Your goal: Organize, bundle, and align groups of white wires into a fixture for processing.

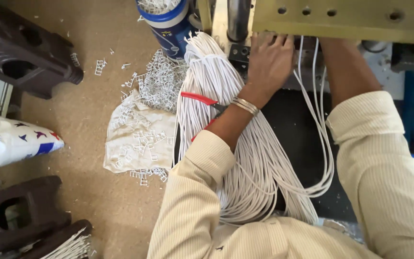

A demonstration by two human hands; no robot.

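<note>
Your left hand (269, 60) reaches up under the yellow-green machine plate (341, 19), fingers held together and curled at its edge; you cannot tell what they grip. Your right hand is hidden behind that plate, only the forearm showing, so its state cannot be told. The thick bundle of white cables (245, 158) lies across your lap, a few strands looping up toward the machine. Red-handled pliers (202, 101) rest on the bundle beside your left wrist. White plastic scraps (161, 84) litter the floor near a blue bucket (168, 24).
</note>
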